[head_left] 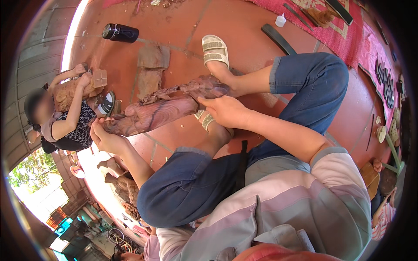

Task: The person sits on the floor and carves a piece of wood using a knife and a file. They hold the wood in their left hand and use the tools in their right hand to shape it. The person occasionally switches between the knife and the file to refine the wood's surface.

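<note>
A long reddish-brown wood carving (159, 114) with dark streaked grain lies across in front of my shins, held between both hands. Its far side and right part show cut relief, while the near left surface looks smoother. My left hand (106, 138) grips the carving's left end, with the fingers partly hidden behind it. My right hand (225, 111) is closed around its right end, with the index finger stretched along the wood. No tool shows in either hand.
A co-worker (72, 113) sits at the left with another wood piece. On the red tile floor are a black bottle (120, 33), a brown wood block (150, 65), a dark flat bar (278, 39) and a small white bottle (280, 20). Dark tools (384, 78) lie on pink cloth at right.
</note>
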Demonstrator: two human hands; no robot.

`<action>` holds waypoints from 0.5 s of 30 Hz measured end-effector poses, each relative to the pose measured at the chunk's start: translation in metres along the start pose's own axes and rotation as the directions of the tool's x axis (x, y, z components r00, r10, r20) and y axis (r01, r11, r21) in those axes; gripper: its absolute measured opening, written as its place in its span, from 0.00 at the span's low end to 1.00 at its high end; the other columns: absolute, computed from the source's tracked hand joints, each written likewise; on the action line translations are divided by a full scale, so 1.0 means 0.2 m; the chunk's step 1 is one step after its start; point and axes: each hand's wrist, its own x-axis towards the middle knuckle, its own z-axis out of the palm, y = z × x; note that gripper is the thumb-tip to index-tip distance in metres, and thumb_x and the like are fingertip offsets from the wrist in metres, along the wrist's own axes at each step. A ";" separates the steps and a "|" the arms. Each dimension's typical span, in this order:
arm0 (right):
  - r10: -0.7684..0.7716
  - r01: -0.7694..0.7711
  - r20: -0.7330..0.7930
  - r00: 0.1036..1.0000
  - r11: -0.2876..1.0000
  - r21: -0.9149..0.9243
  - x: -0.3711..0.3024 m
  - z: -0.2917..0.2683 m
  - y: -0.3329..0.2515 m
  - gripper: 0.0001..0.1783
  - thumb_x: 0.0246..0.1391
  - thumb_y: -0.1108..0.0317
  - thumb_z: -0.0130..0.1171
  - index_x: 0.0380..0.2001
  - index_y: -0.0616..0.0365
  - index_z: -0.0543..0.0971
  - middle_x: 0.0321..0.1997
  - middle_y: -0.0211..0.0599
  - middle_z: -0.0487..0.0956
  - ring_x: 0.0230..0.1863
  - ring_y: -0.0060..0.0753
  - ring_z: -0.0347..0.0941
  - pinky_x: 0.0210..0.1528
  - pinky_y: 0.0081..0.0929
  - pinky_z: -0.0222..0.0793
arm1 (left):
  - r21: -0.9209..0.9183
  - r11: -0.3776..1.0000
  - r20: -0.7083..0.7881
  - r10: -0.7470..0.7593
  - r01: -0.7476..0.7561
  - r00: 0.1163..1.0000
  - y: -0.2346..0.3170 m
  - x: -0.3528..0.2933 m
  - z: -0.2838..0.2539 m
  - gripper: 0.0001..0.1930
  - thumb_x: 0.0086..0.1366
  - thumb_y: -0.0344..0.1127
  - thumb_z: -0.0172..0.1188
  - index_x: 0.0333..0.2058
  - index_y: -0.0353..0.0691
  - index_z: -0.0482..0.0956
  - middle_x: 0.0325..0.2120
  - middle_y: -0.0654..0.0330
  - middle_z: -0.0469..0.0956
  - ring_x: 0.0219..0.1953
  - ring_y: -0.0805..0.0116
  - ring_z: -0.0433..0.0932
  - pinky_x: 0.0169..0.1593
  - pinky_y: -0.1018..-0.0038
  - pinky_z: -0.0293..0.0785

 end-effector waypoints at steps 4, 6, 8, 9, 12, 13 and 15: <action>0.070 -0.070 0.008 0.997 0.997 -0.023 0.09 -0.02 0.04 0.21 0.52 0.68 0.46 0.51 0.50 0.71 0.32 0.47 0.79 0.36 0.49 0.76 0.36 0.42 0.71 | 0.005 1.000 0.022 -0.029 0.029 0.999 0.01 0.00 0.03 0.09 0.62 0.31 0.52 0.35 0.29 0.70 0.25 0.57 0.73 0.25 0.69 0.72 0.29 0.76 0.73; 0.031 -0.031 0.027 0.999 1.000 -0.005 0.12 0.01 0.06 0.22 0.53 0.68 0.46 0.53 0.51 0.69 0.31 0.47 0.79 0.35 0.49 0.76 0.36 0.41 0.71 | 0.021 0.999 -0.011 -0.040 0.040 0.999 0.04 0.00 0.00 0.08 0.61 0.31 0.52 0.34 0.30 0.72 0.25 0.57 0.74 0.25 0.69 0.72 0.29 0.75 0.72; 0.031 -0.031 -0.004 1.000 0.999 -0.008 0.01 0.01 0.04 0.23 0.53 0.67 0.47 0.54 0.54 0.68 0.30 0.48 0.79 0.34 0.49 0.76 0.35 0.42 0.71 | 0.027 1.000 -0.024 0.013 -0.012 1.000 -0.05 0.02 0.03 0.07 0.61 0.30 0.52 0.34 0.31 0.72 0.25 0.57 0.74 0.25 0.69 0.72 0.29 0.76 0.72; 0.014 -0.014 0.012 1.000 1.000 -0.002 -0.06 0.02 0.00 0.23 0.53 0.67 0.47 0.54 0.55 0.68 0.30 0.48 0.79 0.34 0.49 0.76 0.35 0.42 0.71 | 0.012 1.000 -0.020 0.000 0.001 1.000 -0.04 0.01 0.01 0.07 0.61 0.30 0.52 0.34 0.31 0.72 0.25 0.57 0.74 0.25 0.69 0.73 0.29 0.76 0.72; 0.043 -0.039 0.066 0.997 0.998 -0.054 -0.03 -0.01 -0.03 0.26 0.51 0.67 0.48 0.56 0.57 0.66 0.29 0.51 0.78 0.32 0.49 0.77 0.33 0.43 0.71 | -0.013 0.999 -0.007 -0.033 0.033 0.999 0.03 -0.02 0.01 0.07 0.60 0.29 0.52 0.34 0.30 0.73 0.25 0.57 0.74 0.25 0.69 0.73 0.30 0.75 0.73; 0.040 -0.036 0.057 0.998 0.997 -0.073 -0.02 -0.01 -0.02 0.26 0.51 0.67 0.49 0.56 0.57 0.66 0.29 0.51 0.78 0.32 0.49 0.77 0.32 0.43 0.71 | 0.014 1.000 -0.005 -0.019 0.019 1.000 0.01 -0.01 0.00 0.07 0.60 0.29 0.52 0.34 0.30 0.73 0.25 0.57 0.74 0.25 0.69 0.73 0.30 0.75 0.73; 0.051 -0.049 0.052 0.997 0.998 -0.044 -0.02 -0.01 -0.01 0.27 0.49 0.68 0.49 0.55 0.52 0.68 0.29 0.49 0.79 0.33 0.49 0.77 0.34 0.43 0.71 | 0.063 0.998 -0.002 0.015 -0.015 1.000 -0.02 0.03 -0.01 0.07 0.60 0.29 0.52 0.34 0.30 0.73 0.25 0.58 0.74 0.25 0.69 0.73 0.30 0.75 0.73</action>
